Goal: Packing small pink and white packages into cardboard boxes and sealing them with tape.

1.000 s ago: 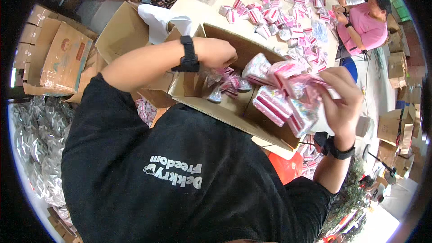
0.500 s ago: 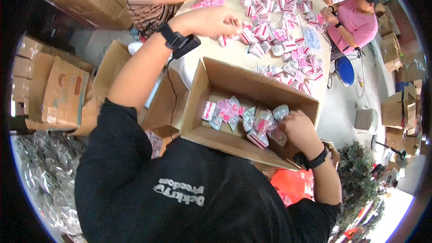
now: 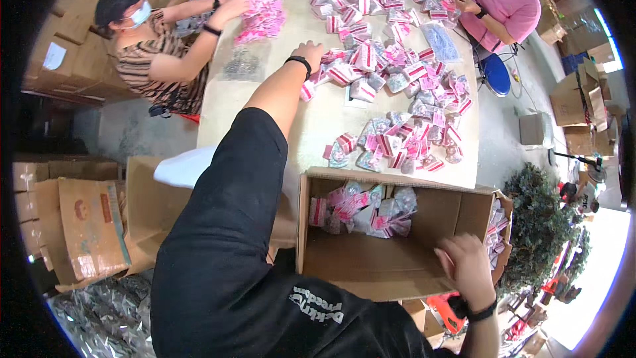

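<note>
My left arm stretches far over the table (image 3: 298,132), and my left hand (image 3: 308,56) is at the left edge of a pile of small clear packets with pink-and-white labels (image 3: 363,56). Its back faces up and its fingers reach out, with nothing visible in them. Below, my right hand (image 3: 467,262) hovers over the right end of an open cardboard box (image 3: 377,285), fingers loosely bent, thumb apart, holding nothing I can see. Several packets (image 3: 361,209) lie together inside the box against its far wall. A nearer heap of packets (image 3: 404,142) sits just beyond the box.
A co-worker in a striped top handles pink packets (image 3: 262,13) at the far left. Another in pink (image 3: 503,6) works at the far right. More packets (image 3: 497,225) fill a container right of my box. A blue stool (image 3: 494,74) stands beside the table.
My left hand has reached farther forward to the packet pile. My right hand has come away from the packets in the box. The view has shifted, and the box appears lower and farther right.
</note>
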A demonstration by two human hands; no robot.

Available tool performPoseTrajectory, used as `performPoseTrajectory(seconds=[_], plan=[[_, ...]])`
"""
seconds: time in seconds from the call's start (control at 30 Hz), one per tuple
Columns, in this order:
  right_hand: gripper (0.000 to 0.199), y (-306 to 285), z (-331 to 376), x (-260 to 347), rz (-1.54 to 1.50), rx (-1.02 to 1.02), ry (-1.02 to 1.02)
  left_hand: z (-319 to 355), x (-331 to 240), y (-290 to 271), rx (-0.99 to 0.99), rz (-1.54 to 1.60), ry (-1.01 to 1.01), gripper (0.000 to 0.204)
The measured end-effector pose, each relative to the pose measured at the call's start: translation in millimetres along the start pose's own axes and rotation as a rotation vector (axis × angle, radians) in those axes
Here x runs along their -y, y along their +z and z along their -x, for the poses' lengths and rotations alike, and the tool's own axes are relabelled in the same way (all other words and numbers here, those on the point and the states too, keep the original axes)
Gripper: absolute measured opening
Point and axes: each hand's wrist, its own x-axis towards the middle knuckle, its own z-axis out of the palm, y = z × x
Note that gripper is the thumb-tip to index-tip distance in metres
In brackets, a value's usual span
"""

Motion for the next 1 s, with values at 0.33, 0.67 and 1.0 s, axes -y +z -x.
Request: performPoseTrajectory(seconds=[0.33, 0.67, 1.0], plan=[[0.027, 86, 67, 5, -0.057, -0.639, 0.569, -70, 0, 102, 0.051, 0.380, -0.087, 0.035], [0.015, 94, 58, -17, -0.275, -0.860, 0.525, -18, 8, -35, 0.017, 0.392, 0.074, 0.035], [0.007, 88, 51, -39, -0.286, -0.904, 0.099, 114, -18, -281, -0.490, 0.200, 0.428, 0.040]])
